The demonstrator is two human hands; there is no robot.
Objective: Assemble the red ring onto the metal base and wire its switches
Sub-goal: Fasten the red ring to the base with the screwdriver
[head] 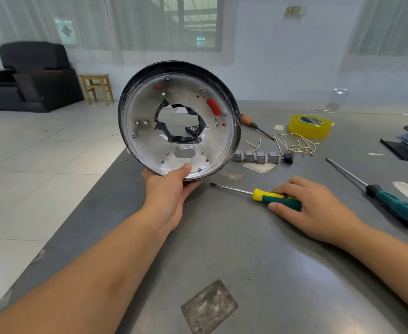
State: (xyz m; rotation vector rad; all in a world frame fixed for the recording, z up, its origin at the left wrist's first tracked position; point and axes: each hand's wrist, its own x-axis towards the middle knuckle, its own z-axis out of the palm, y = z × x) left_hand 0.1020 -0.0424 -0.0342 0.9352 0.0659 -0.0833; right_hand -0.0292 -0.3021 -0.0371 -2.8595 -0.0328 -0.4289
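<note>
From the camera on my head, my left hand (pixel 168 189) held the round metal base (pixel 180 120) up on edge above the near corner of the grey table (pixel 222 249), thumb pressed on its inner face at the bottom rim and fingers curled behind. The base's silver inside faced me, with a black outer rim, a ragged middle hole edged in black tape, and red showing through a slot and several small holes.

My right hand (pixel 316 208) lay on the table with thumb and fingers closing round the green handle of a yellow-and-green screwdriver (pixel 258 195), whose tip pointed left toward the base.

Behind the base, a row of grey switches (pixel 256 155) sat beside a small black switch (pixel 288 157), with loose pale wires (pixel 299 144) just past them. A roll of yellow tape (pixel 310 126), a wooden-handled screwdriver (pixel 256 125) and a long dark-green screwdriver (pixel 379 194) lay farther right.
</note>
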